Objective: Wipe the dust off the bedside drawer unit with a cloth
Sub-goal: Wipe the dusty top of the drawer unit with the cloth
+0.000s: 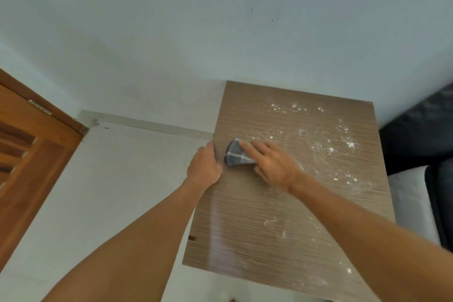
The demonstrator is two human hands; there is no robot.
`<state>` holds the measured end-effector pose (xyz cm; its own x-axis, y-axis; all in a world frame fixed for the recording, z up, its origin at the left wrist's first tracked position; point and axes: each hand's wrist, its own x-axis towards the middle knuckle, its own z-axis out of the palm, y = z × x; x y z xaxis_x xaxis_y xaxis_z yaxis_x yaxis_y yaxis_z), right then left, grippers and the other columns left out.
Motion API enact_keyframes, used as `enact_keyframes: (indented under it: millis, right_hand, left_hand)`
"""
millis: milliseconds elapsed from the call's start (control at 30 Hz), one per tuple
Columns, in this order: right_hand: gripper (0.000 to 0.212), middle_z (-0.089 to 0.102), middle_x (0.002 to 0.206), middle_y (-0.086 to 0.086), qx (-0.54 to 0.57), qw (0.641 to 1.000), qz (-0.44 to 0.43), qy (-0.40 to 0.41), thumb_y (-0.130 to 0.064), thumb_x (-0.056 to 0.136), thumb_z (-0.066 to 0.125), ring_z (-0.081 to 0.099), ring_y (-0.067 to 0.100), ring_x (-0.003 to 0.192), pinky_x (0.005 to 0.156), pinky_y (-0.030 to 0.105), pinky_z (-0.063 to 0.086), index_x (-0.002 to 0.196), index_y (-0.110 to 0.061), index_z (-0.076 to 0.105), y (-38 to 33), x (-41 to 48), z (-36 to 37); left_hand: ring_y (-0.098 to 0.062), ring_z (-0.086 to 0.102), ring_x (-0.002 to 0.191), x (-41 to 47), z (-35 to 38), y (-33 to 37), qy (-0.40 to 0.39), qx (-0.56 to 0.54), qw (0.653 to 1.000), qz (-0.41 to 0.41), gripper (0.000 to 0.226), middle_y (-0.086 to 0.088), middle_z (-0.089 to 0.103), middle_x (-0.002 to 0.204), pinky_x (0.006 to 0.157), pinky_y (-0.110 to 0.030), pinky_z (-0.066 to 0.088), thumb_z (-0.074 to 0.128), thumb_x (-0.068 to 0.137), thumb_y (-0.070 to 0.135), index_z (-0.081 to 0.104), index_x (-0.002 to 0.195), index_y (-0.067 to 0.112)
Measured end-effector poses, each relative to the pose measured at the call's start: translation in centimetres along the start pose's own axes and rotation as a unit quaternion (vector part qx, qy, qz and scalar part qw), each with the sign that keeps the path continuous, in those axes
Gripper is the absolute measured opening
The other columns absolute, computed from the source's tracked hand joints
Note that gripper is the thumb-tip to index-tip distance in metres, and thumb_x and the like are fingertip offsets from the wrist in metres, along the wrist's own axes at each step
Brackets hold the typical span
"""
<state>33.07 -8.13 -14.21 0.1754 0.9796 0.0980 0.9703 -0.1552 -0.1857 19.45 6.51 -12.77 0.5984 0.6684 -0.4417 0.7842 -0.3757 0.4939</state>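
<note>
**A:** What does the top of the bedside drawer unit (282, 203) look like?

**B:** A brown top with fine horizontal streaks like wood grain, slightly glossy. White dust (331, 147) lies in specks and smears, thickest from 12 o'clock round to 3 o'clock on the top, with a few flecks toward 5 o'clock. The strip along the 9 o'clock side looks cleaner.

**A:** And the cloth?

**B:** The cloth (236, 154) is dark blue-grey with pale crossing lines, bunched into a small wedge. It lies on the top near the 9 o'clock edge, a little toward 10 o'clock.

**A:** How are the hands placed?

**B:** The right hand (272, 162) lies flat on the cloth, fingers stretched out and close together, pressing it to the surface; only the far end of the cloth shows past the fingertips. The left hand (204, 167) is at the 9 o'clock edge of the unit, just beside the cloth, fingers curled around that edge with the thumb on top.

**A:** What is around the unit?

**B:** A pale wall (171, 32) behind at 12 o'clock, a brown wooden door (29, 149) well off at 9 o'clock, and a bed (421, 142) with dark and white fabric right against the 3 o'clock side.
</note>
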Motion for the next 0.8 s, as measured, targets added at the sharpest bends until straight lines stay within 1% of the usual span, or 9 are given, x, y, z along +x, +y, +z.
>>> enact_keyframes:
  millis: [200,333,400,467,567,633,667,733,800]
  right_hand:
    - [0.062,0.055,0.134,0.019,-0.027,0.996,0.081,0.021,-0.006,0.088,0.062,0.055,0.034,0.111,0.099,0.045,0.044,0.145,-0.01,0.038,7.1,8.0,-2.3]
    - [0.061,0.042,0.143,0.015,-0.034,0.992,0.12,0.004,-0.007,0.089,0.053,0.046,0.035,0.118,0.099,0.048,0.043,0.146,-0.009,0.032,9.4,12.2,-1.8]
    - [0.059,0.038,0.146,0.015,-0.042,0.993,0.106,-0.024,-0.014,0.091,0.051,0.043,0.035,0.124,0.103,0.047,0.04,0.146,-0.004,0.032,9.7,13.1,-0.8]
    - [0.059,0.038,0.148,0.016,-0.045,0.995,0.078,-0.048,-0.03,0.095,0.045,0.042,0.035,0.129,0.109,0.046,0.036,0.146,-0.003,0.032,9.8,13.4,0.1]
    - [0.051,0.046,0.139,0.014,-0.005,0.997,0.069,-0.036,-0.044,0.098,0.036,0.048,0.032,0.121,0.101,0.045,0.042,0.134,-0.009,0.042,10.1,14.1,0.3]
    - [0.039,0.049,0.128,0.013,0.016,0.998,0.056,-0.03,-0.044,0.099,0.033,0.052,0.029,0.107,0.09,0.042,0.046,0.121,-0.012,0.043,10.3,14.6,0.1]
    - [0.036,0.049,0.126,0.013,0.022,0.998,0.05,-0.035,-0.041,0.101,0.032,0.052,0.027,0.103,0.088,0.04,0.045,0.12,-0.012,0.042,10.3,14.7,0.3]
    - [0.039,0.046,0.132,0.015,0.041,0.997,0.055,-0.043,-0.036,0.103,0.032,0.051,0.026,0.105,0.09,0.034,0.04,0.13,-0.01,0.037,9.9,14.5,0.9]
    - [0.048,0.036,0.146,0.016,0.053,0.995,0.069,-0.043,-0.035,0.104,0.03,0.045,0.031,0.124,0.103,0.035,0.034,0.144,-0.009,0.029,9.5,14.4,1.4]
  left_hand:
    - [-0.029,0.054,0.114,1.2,0.4,0.3,-0.008,0.05,0.999,-0.005,0.072,-0.009,0.052,0.123,0.09,-0.041,0.047,0.061,0.091,0.023,0.019,0.15,0.027]
    - [-0.028,0.054,0.113,1.5,0.3,-0.1,-0.007,0.042,0.999,0.0,0.076,-0.01,0.053,0.122,0.088,-0.039,0.046,0.061,0.091,0.024,0.015,0.151,0.03]
    - [-0.028,0.054,0.115,1.6,0.4,-0.4,-0.012,0.03,0.999,-0.002,0.078,-0.009,0.052,0.124,0.09,-0.039,0.045,0.061,0.091,0.025,0.012,0.152,0.033]
    - [-0.027,0.053,0.117,1.8,0.5,-0.7,-0.014,0.025,1.0,-0.005,0.079,-0.009,0.052,0.126,0.092,-0.039,0.045,0.061,0.092,0.027,0.01,0.152,0.034]
    - [-0.027,0.051,0.119,2.0,0.6,-1.0,-0.018,0.018,1.0,-0.011,0.079,-0.008,0.051,0.128,0.092,-0.037,0.043,0.059,0.092,0.029,0.009,0.152,0.035]
    - [-0.026,0.051,0.119,2.1,0.6,-1.2,-0.022,0.012,1.0,-0.011,0.079,-0.008,0.05,0.128,0.092,-0.037,0.043,0.059,0.093,0.029,0.008,0.152,0.035]
    - [-0.027,0.051,0.12,2.0,0.6,-1.2,-0.024,0.011,1.0,-0.01,0.079,-0.008,0.05,0.129,0.093,-0.037,0.043,0.059,0.093,0.029,0.008,0.152,0.035]
    - [-0.027,0.05,0.12,2.0,0.6,-1.2,-0.026,0.01,1.0,-0.01,0.079,-0.008,0.05,0.129,0.094,-0.037,0.043,0.059,0.093,0.029,0.008,0.152,0.035]
    - [-0.027,0.05,0.121,2.1,0.6,-1.2,-0.028,0.01,1.0,-0.009,0.079,-0.009,0.05,0.13,0.095,-0.038,0.043,0.059,0.093,0.028,0.008,0.152,0.034]
